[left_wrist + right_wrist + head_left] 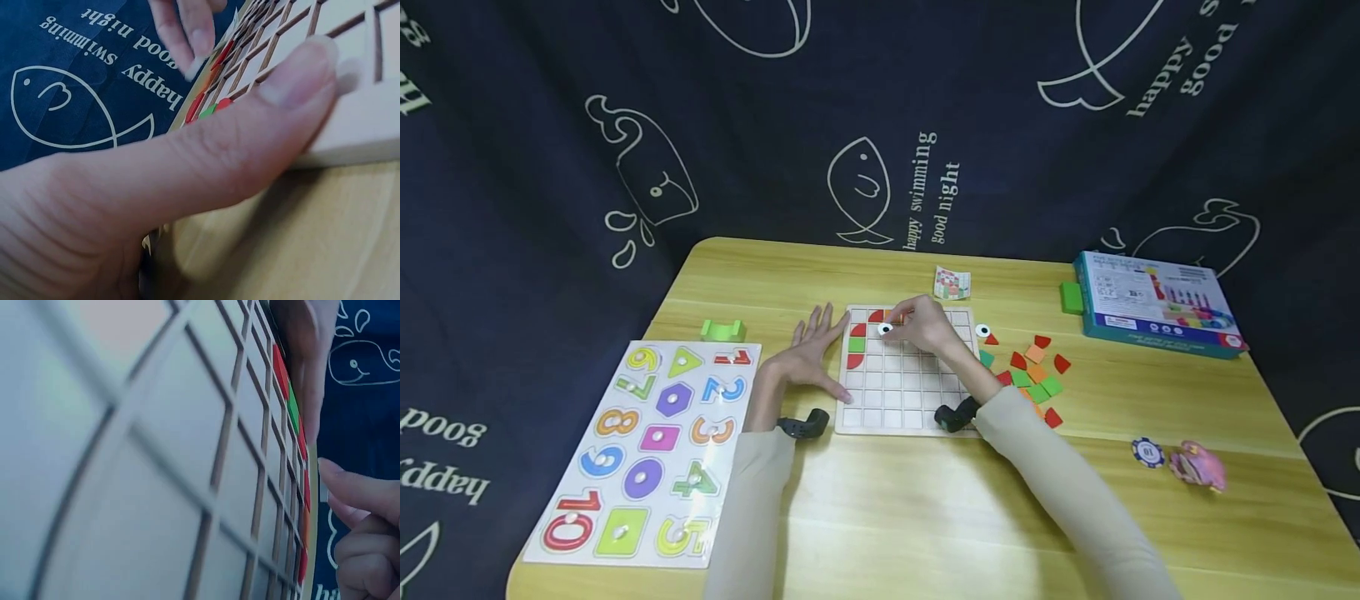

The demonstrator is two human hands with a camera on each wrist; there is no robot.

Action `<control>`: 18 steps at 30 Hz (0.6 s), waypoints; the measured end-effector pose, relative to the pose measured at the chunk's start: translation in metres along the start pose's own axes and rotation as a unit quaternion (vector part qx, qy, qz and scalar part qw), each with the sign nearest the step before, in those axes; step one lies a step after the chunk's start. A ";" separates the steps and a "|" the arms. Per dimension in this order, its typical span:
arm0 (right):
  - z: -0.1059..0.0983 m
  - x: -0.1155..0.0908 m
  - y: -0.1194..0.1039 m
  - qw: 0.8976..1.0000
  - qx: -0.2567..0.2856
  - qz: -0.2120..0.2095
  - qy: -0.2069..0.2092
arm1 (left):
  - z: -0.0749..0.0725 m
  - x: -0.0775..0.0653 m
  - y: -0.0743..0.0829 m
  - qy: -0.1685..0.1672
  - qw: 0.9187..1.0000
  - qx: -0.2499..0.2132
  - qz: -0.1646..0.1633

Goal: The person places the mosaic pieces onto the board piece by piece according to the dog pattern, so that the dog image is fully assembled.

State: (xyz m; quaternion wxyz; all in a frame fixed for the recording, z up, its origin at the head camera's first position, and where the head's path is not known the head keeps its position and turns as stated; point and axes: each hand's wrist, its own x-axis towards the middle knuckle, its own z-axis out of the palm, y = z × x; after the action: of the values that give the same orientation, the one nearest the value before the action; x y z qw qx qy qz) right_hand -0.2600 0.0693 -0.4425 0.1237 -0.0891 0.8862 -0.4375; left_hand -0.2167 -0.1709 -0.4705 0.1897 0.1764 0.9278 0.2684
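Note:
A pale gridded board point(880, 421) lies on the table, with red quarter-round pieces point(854, 361), a green square point(856, 343) and an orange piece along its far and left edges. My left hand point(805, 358) rests at the board's left side, fingers spread; its thumb point(294, 81) presses on the rim. Over the board's far left part, my right hand point(921, 323) pinches a round white eye piece point(885, 330) with a black dot between thumb and forefinger. In the right wrist view the right hand's fingers point(369, 512) are curled, and the eye piece is hidden.
Loose red, orange and green pieces point(1036, 374) and another eye piece point(982, 331) lie right of the board. A picture card point(952, 283) sits behind it. The number puzzle point(647, 450) is at left, a box point(1157, 304) at far right, a chip point(1147, 452) and pink toy point(1198, 467) nearer.

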 end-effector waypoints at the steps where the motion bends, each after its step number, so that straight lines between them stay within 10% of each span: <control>1: 0.004 0.001 -0.002 1.000 -0.005 -0.001 0.003 | 0.000 0.000 0.000 0.000 1.000 0.001 0.000; 18: 0.013 0.012 -0.004 1.000 -0.002 0.013 0.007 | 0.000 0.000 0.001 0.000 1.000 -0.002 0.000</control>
State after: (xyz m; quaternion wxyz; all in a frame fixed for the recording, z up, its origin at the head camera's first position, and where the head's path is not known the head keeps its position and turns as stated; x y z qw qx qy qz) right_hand -0.2671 0.0544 -0.4488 0.1227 -0.0751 0.8890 -0.4347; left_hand -0.2168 -0.1701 -0.4703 0.1898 0.1762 0.9272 0.2705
